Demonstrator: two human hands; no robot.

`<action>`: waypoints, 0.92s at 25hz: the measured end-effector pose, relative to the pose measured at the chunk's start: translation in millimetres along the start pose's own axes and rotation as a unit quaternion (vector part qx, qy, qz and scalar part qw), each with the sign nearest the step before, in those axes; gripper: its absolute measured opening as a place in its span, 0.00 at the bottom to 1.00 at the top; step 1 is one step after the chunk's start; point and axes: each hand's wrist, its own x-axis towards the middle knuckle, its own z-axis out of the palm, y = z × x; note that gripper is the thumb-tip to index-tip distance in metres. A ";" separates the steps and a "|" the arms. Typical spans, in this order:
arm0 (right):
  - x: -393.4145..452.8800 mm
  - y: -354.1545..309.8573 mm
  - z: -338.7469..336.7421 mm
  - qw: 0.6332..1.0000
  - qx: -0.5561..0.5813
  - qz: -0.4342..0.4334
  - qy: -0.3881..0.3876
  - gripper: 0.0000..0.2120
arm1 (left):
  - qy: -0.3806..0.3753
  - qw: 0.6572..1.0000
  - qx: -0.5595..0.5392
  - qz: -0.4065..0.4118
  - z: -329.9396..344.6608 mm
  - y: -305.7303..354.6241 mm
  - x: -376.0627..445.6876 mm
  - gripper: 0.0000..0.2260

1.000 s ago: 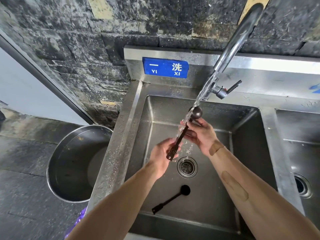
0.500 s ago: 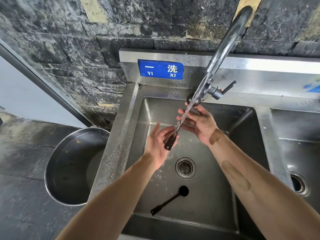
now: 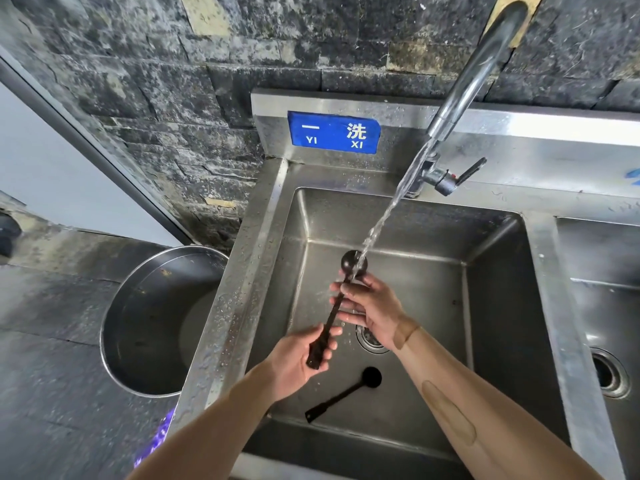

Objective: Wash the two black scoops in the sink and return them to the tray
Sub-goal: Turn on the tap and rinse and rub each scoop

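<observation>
Over the steel sink (image 3: 491, 306) I hold one black scoop (image 3: 330, 317) tilted, its round bowl up under the running water. My left hand (image 3: 298, 362) grips the lower end of its handle. My right hand (image 3: 370, 306) is wrapped around the handle just below the bowl. The second black scoop (image 3: 346, 393) lies flat on the sink floor near the front, bowl toward the drain (image 3: 369, 339). No tray is in view.
The tap (image 3: 474, 74) arches from the back right, its lever (image 3: 464, 174) sticking out, water streaming down. A big steel pot (image 3: 156, 323) stands on the floor left of the sink. A second basin (image 3: 602, 306) lies to the right. A blue sign (image 3: 334, 132) is on the backsplash.
The scoop and both hands have come down and nearer to me, so the bowl now sits under the stream. My left hand has closed on the handle end.
</observation>
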 end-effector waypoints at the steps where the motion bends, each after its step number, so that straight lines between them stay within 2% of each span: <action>1: 0.7 4.7 2.7 1.000 -0.004 0.009 -0.001 0.12 | 0.015 1.000 0.015 -0.001 -4.2 -3.9 -1.8 0.15; 8: 2.1 21.1 4.1 0.998 0.029 0.019 0.052 0.14 | 0.150 0.986 0.066 0.045 -17.5 -28.9 -0.1 0.07; 12: 1.8 17.0 -1.1 0.998 0.045 0.017 0.039 0.19 | 0.201 0.973 0.107 0.040 -15.0 -31.3 4.2 0.05; 14: 1.5 9.4 -2.9 0.998 0.058 0.013 0.026 0.24 | 0.204 0.972 0.103 0.048 -9.9 -26.8 8.6 0.06; 16: 1.0 -4.2 -5.4 0.997 0.081 0.004 0.014 0.26 | 0.195 0.978 0.043 0.050 0.2 -17.9 16.2 0.07; 19: 2.0 -33.2 -9.6 0.994 0.110 -0.021 0.006 0.24 | 0.177 0.981 -0.062 0.055 16.8 2.6 28.6 0.15; 23: 3.3 -78.6 -14.8 0.990 0.119 -0.064 0.028 0.20 | 0.138 0.980 -0.112 0.089 38.1 35.1 44.5 0.24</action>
